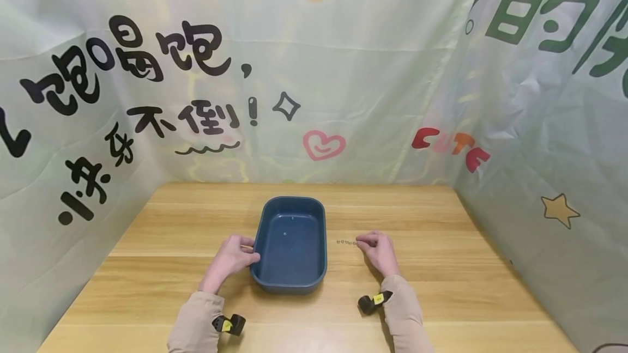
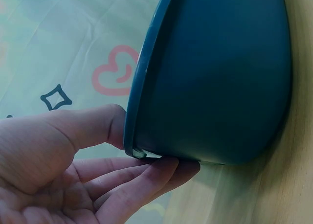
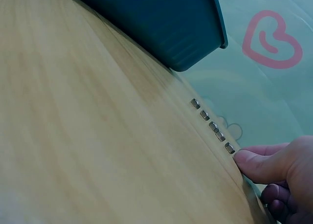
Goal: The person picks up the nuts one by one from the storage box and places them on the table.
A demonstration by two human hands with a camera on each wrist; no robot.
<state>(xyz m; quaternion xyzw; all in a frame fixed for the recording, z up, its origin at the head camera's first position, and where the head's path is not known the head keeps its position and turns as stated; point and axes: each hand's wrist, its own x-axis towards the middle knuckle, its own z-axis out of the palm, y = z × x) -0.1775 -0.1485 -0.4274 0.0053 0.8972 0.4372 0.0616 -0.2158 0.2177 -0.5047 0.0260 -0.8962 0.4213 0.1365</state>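
A dark blue rectangular plastic basin (image 1: 291,288) stands on the wooden table. My left hand (image 1: 232,257) grips its left side, thumb over the rim and fingers against the outer wall, as the left wrist view shows closely. To the right of the basin lies a short row of several small metal nuts (image 3: 213,126). At the right end of that row my right hand (image 1: 380,250) has thumb and index finger together at the tabletop, pinching what seems to be another nut, mostly hidden by the fingertips. A couple of tiny shiny pieces (image 1: 284,233) lie inside the basin.
The wooden table (image 1: 407,211) reaches back to printed cloth walls (image 1: 382,97) on the far side, left and right. Each sleeve carries a small black camera mount (image 1: 371,304) at the wrist.
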